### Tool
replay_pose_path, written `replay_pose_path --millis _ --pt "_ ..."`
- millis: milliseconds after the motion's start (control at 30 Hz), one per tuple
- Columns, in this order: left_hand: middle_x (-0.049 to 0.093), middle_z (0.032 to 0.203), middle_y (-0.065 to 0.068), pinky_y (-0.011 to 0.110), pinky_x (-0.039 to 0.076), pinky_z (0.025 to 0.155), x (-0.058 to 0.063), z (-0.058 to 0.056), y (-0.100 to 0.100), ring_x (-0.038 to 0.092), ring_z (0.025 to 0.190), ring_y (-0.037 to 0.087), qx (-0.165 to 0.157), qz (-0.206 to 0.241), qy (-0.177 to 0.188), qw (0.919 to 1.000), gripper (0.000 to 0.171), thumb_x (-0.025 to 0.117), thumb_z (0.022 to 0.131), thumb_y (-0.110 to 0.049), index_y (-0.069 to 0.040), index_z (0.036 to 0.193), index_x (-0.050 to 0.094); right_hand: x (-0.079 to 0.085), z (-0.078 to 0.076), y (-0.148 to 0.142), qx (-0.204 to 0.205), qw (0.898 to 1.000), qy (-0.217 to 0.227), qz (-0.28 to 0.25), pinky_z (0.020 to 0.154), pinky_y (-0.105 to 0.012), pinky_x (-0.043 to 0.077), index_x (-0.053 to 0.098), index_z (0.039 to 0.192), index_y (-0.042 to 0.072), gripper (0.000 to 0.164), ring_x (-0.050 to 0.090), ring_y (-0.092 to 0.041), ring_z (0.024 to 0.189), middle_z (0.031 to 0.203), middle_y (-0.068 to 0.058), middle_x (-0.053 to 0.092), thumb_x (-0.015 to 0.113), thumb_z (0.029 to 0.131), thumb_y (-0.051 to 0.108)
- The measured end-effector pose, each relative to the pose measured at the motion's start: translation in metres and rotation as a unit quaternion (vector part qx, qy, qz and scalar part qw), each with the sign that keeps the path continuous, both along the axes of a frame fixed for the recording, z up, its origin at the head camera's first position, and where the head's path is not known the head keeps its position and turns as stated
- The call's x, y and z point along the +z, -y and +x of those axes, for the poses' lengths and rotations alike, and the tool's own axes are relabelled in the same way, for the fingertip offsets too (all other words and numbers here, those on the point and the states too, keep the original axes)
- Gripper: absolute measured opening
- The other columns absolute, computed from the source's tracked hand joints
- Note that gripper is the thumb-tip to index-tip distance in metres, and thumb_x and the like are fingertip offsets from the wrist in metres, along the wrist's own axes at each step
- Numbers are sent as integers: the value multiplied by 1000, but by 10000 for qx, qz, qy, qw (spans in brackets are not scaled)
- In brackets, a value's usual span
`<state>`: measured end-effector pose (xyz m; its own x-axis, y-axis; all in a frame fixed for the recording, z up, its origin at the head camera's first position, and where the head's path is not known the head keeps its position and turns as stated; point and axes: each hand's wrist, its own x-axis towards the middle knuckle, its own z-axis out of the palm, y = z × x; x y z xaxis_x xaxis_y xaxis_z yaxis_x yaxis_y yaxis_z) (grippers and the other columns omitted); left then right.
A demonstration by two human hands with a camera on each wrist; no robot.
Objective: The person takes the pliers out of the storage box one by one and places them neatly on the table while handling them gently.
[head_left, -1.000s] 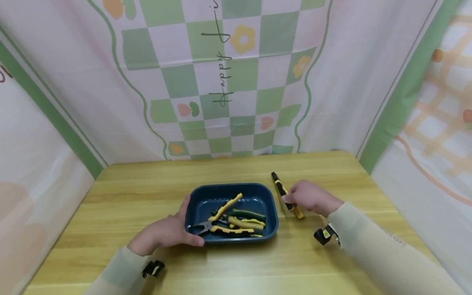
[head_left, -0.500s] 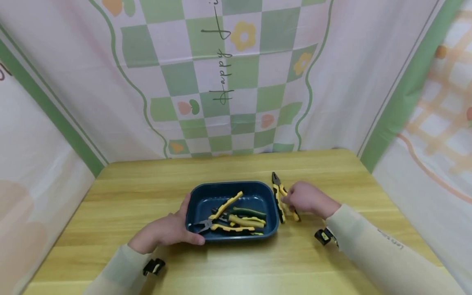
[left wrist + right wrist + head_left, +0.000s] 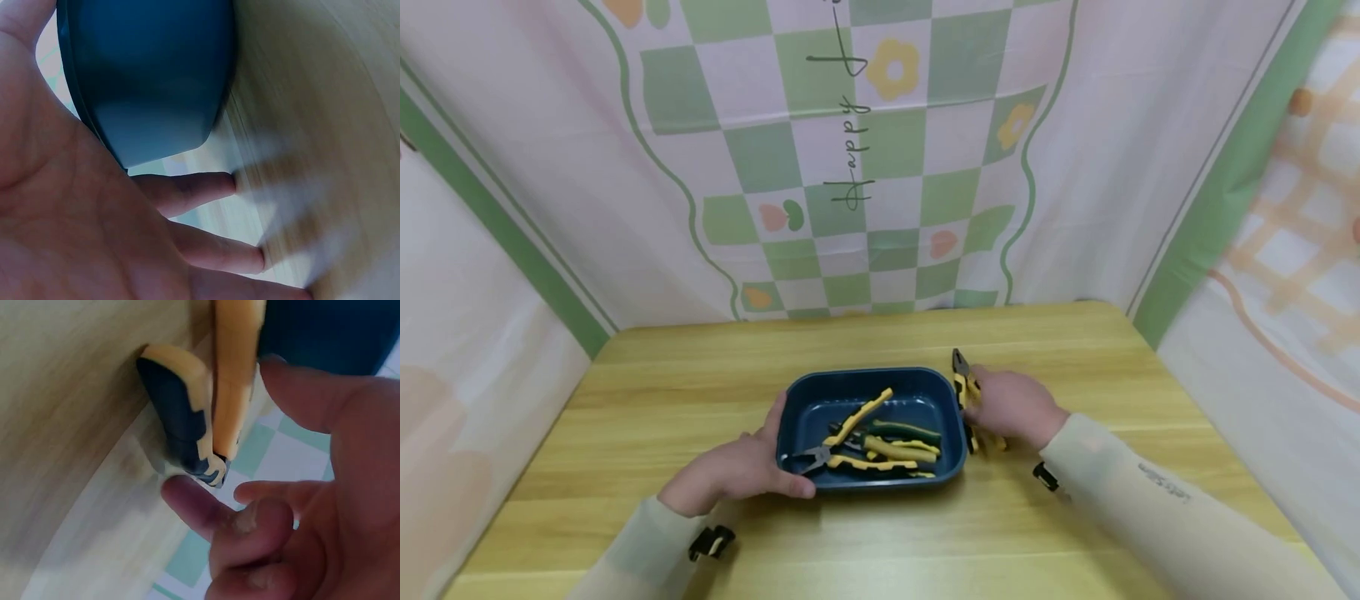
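Observation:
A dark blue tray stands mid-table with several pliers inside. One pair with yellow-and-black handles lies spread on top; beside it are a dark green handle and an olive-yellow one. My left hand rests against the tray's left end, thumb along the near side, fingers straight in the left wrist view. Just right of the tray, my right hand pinches pliers with yellow-and-black handles, thumb and index finger on opposite sides, other fingers curled. Their grey head points away; the hand partly covers the handles.
The wooden table runs back to a checked curtain, with more curtains at both sides. Small black wrist devices sit below each cuff.
The right-hand pliers turned from narrow on edge to flat with handles spread. My right hand then shifted left over the handles, nearer the tray. My left hand has stayed at the tray.

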<state>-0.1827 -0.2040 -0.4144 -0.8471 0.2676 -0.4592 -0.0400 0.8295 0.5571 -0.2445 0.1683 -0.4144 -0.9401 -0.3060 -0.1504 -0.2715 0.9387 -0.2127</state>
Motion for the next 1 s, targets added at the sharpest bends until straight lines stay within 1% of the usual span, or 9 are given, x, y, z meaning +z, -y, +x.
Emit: replay_pose_path --millis 100,200,333,433,567,700,867,933,1000 --pt "20 149 24 64 24 96 2 1 0 17 127 56 -1 12 37 10000 137 75 60 -66 -24 145 -24 -2 1 4 96 9997 176 169 49 -34 43 34 142 -2 72 51 -14 45 52 2 53 61 88 36" --pt "21 148 25 64 25 96 3 2 0 18 127 56 0 13 58 10000 137 75 60 -65 -23 145 -24 -3 2 4 69 9992 268 280 53 -34 44 40 140 0 68 51 -14 48 57 1 55 63 87 37" --pt "21 148 24 64 26 95 3 1 -1 19 127 56 -28 -21 16 10000 136 75 60 -66 -22 146 -22 2 6 1 -24 9987 384 348 56 -37 46 63 108 3 41 53 -15 55 68 -1 58 68 81 35" --pt "22 148 25 64 26 95 3 1 -1 20 127 56 -28 -50 -7 10000 137 75 60 -66 -22 146 -22 8 9 -2 -50 9981 433 439 52 -37 45 63 105 5 40 53 -16 57 73 -3 60 72 78 33" --pt "23 147 25 64 28 94 2 0 -1 21 127 56 -4 -56 -3 10000 137 75 59 -66 -23 145 -23 13 11 -2 -28 9971 346 674 50 -38 45 53 130 3 68 56 -19 64 87 -10 65 75 75 35" --pt "24 147 26 63 28 94 1 0 -1 22 126 55 -12 -46 -9 10000 137 75 59 -66 -23 145 -23 10 8 -1 -18 9960 224 868 49 -39 45 55 129 4 67 56 -19 66 94 -13 65 75 75 38" --pt "24 147 26 63 28 94 2 0 -1 22 126 56 -34 -50 -31 10000 137 75 60 -66 -22 146 -22 11 5 -2 -13 9960 122 880 50 -39 45 66 96 8 40 55 -19 64 80 -7 62 78 71 36" --pt "25 146 26 63 29 94 2 0 -1 22 126 56 -35 -60 -44 10000 137 75 60 -66 -21 146 -22 13 5 -2 3 9958 78 909 50 -40 46 61 81 10 31 54 -20 62 74 -5 59 79 71 33" --pt "26 146 26 64 29 93 2 0 -1 23 126 56 -33 -80 -49 10000 137 74 60 -66 -21 146 -22 15 5 -4 -25 9955 100 938 49 -40 45 57 74 11 29 53 -19 60 71 -6 58 79 71 30"
